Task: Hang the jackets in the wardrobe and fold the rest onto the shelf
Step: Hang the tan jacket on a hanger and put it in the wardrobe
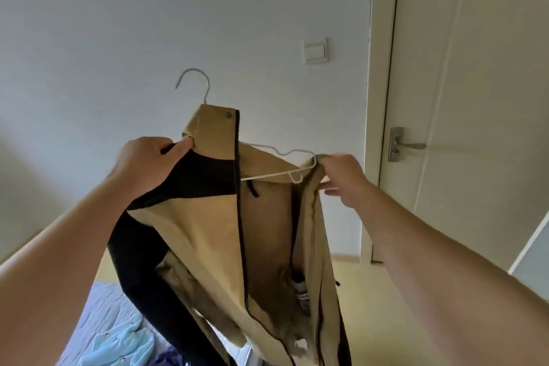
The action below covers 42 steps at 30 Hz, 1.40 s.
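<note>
A tan jacket (pixel 205 235) with black shoulder panels and black sleeves hangs in front of me, unzipped, held up in the air. A white wire hanger (pixel 279 168) is partly inside it, its hook poking up above the collar. My left hand (pixel 142 166) grips the jacket's left shoulder near the collar. My right hand (pixel 341 175) pinches the jacket's right shoulder edge at the hanger's end, where the wire lies bare outside the cloth.
A closed white door (pixel 475 98) with a metal handle (pixel 407 145) stands at the right. A light switch (pixel 315 50) is on the wall behind. Below left lies a bed with a lilac sheet (pixel 101 312), a light-blue garment (pixel 118 345) and a dark-blue one (pixel 169 358).
</note>
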Motion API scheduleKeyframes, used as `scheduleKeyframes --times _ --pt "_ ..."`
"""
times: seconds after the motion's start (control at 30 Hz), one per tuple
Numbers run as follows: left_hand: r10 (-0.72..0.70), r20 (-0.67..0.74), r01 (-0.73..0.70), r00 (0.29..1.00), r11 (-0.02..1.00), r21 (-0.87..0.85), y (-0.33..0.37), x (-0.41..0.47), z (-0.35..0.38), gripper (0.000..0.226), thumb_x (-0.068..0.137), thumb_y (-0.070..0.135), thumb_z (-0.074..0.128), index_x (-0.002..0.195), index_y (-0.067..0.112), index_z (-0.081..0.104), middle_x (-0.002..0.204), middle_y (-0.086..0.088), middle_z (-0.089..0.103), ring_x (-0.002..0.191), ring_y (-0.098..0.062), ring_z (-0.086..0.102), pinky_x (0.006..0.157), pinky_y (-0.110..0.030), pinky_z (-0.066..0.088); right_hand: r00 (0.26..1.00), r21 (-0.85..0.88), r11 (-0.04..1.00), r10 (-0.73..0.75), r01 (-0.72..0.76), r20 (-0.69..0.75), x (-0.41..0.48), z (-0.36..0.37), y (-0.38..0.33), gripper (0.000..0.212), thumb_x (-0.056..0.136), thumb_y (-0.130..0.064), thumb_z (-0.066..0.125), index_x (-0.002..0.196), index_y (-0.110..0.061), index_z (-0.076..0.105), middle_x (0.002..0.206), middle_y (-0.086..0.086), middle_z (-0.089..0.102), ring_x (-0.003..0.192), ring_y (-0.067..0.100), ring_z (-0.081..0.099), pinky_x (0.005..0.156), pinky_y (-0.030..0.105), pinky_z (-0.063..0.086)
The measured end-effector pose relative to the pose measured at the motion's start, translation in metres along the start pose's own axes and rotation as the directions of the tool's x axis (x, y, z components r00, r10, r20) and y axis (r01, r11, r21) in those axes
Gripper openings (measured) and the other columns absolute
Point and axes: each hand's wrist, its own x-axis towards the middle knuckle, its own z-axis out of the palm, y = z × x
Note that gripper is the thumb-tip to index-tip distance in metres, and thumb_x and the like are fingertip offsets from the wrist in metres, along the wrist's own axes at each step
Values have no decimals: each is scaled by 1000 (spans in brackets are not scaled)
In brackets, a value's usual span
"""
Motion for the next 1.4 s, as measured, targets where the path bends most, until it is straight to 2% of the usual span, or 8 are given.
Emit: scheduleKeyframes --times 0.07,0.17,0.27,0.37,0.5,0.83,1.0,1.4 --pt "-95 -66 78 993 970 -229 -14 1 -11 84 80 86 40 64 5 51 56 -16 50 52 -29 49 55 -32 36 963 183 946 -271 266 2 4 -10 -30 42 75 -46 77 113 -44 58 118 -4 70 100 11 70 82 33 54" --pt "-143 -173 63 974 914 -400 -16 1 -22 80 83 80 47 65 3 52 63 -22 50 49 -21 45 54 -31 35 974 -91 975 -193 205 121 -2 8 -4 108 67 -51 88 152 -44 20 139 -17 42 127 8 47 104 35 43" --pt "-152 -216 35 964 886 -463 -14 -2 -26 77 85 79 50 62 6 45 51 -9 38 43 -9 36 49 -27 29 997 -426 901 -79 82 25 11 33 41 43 92 -23 67 132 -10 58 125 7 63 117 29 60 95 35 48" --pt "-162 -200 59 966 895 -441 -33 -5 -28 83 81 86 47 61 5 46 54 -15 42 46 -22 38 54 -30 32 995 -520 852 -97 65 -36 25 29 29 20 95 -20 58 108 -7 66 99 9 66 96 30 65 76 31 49" --pt "-207 -34 186 978 930 -316 -67 -19 -26 82 79 87 42 56 9 56 49 -11 47 45 -17 44 54 -29 35 966 -514 826 -256 231 23 30 22 -20 51 87 -66 61 88 -15 65 82 -1 66 78 18 62 60 29 43" --pt "-188 302 221 935 972 -82 -61 -58 27 71 89 72 48 44 21 28 39 8 29 33 -9 26 44 -25 25 902 -279 858 -413 431 124 13 71 -77 45 80 -59 70 100 -18 69 95 -1 74 88 16 69 81 36 57" --pt "-266 167 238 950 956 171 -50 -65 38 72 94 72 37 52 14 49 55 1 59 46 -14 54 44 -24 35 869 -247 833 -473 495 147 -4 80 -88 35 82 -48 73 102 -20 69 97 -4 73 90 14 69 84 35 58" --pt "-456 -114 426 883 879 -215 -57 -43 33 75 89 75 34 52 14 57 53 -4 60 50 -24 58 47 -28 37 804 -200 790 -513 579 301 -42 35 -83 33 82 -47 77 111 -32 69 106 -11 74 100 10 70 93 40 57"
